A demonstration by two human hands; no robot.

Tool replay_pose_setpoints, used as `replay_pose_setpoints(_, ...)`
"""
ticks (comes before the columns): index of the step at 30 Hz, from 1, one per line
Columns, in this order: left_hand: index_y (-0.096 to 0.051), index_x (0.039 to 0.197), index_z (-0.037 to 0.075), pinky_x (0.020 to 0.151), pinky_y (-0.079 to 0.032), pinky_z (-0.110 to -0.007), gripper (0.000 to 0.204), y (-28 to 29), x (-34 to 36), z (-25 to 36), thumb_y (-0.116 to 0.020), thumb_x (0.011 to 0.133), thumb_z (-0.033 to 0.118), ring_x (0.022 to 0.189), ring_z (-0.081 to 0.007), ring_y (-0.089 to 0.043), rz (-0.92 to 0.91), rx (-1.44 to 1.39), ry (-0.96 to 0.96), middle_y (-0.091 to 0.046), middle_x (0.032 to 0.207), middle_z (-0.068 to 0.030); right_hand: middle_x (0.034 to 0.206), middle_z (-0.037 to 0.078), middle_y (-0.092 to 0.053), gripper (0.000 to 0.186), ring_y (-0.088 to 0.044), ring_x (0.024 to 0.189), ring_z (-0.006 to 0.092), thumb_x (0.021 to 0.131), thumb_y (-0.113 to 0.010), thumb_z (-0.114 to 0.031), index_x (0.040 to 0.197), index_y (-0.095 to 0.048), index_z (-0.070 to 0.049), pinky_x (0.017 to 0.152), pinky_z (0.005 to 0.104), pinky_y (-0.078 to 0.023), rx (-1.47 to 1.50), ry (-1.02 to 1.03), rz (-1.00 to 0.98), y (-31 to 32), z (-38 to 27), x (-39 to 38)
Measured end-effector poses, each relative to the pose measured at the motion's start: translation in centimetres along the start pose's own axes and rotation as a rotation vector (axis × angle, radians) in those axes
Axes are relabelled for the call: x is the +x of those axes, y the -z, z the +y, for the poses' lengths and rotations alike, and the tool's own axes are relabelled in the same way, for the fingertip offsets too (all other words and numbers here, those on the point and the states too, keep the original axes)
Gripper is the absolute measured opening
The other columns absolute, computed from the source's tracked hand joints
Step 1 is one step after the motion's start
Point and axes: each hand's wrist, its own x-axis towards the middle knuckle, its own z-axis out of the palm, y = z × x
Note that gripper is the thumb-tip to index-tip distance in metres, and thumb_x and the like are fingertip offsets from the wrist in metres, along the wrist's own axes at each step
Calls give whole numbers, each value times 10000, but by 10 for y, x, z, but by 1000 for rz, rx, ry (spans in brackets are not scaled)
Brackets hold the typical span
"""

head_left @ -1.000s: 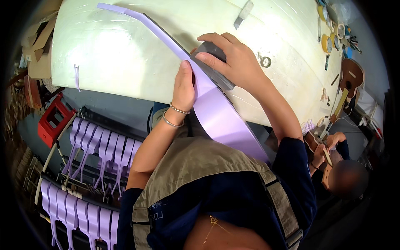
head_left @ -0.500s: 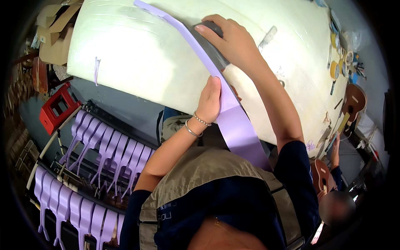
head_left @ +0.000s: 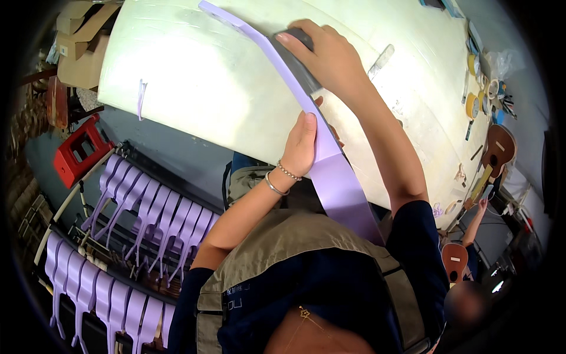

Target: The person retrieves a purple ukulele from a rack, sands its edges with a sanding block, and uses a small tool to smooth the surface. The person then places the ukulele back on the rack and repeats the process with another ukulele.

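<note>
Across a pale workbench point(head_left: 194, 88) filling the upper frame, the left hand point(head_left: 302, 147) closes around a long purple strip point(head_left: 330, 171) at frame centre while the right hand point(head_left: 330, 56) presses a grey block point(head_left: 298, 65) flat on it, above racks of purple parts point(head_left: 147, 212) at lower left.
</note>
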Motion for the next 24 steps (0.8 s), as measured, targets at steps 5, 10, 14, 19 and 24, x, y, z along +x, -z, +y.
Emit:
replay_pose_setpoints(5, -184, 1377, -49, 713, -504, -354, 653, 1, 0, 1, -202, 975, 466, 708, -251, -621, -19, 49, -23, -592, 781, -146, 761, 155, -623, 530, -632, 691, 302, 817, -502, -590, 1014, -627, -114, 617, 365, -510, 64, -71, -168, 14, -11, 16)
replay_pose_setpoints(10, -308, 1339, -56, 809, -488, -358, 597, 7, 2, -4, -204, 991, 418, 859, -246, -611, -19, 33, -1, -584, 984, -152, 914, 144, -593, 435, -600, 790, 297, 840, -549, -475, 1097, -600, -128, 704, 355, -472, 44, -2, -236, 42, 26, -74)
replay_pose_setpoints(14, -378, 1312, -46, 925, -359, -263, 632, 7, 0, 1, -235, 977, 471, 1047, -158, -472, 50, 120, 93, -495, 1189, -115, 935, 116, -601, 359, -616, 833, 280, 828, -608, -364, 1096, -603, -125, 704, 348, -492, 88, -91, -348, 71, 37, -131)
replay_pose_setpoints(19, -372, 1320, -37, 805, -407, -235, 613, 6, 5, -11, -242, 980, 456, 894, -107, -495, 100, 140, -75, -539, 1043, -73, 957, 120, -595, 341, -606, 853, 286, 824, -617, -325, 1117, -594, -151, 725, 346, -483, 76, -86, -286, 64, 30, -115)
replay_pose_setpoints(24, -344, 1328, -34, 783, -432, -249, 617, 9, 3, -10, -250, 976, 464, 855, -147, -548, 100, 247, -112, -582, 922, -78, 947, 128, -606, 378, -607, 871, 278, 844, -580, -388, 1103, -601, -114, 745, 361, -475, 114, -76, -260, 50, 35, -105)
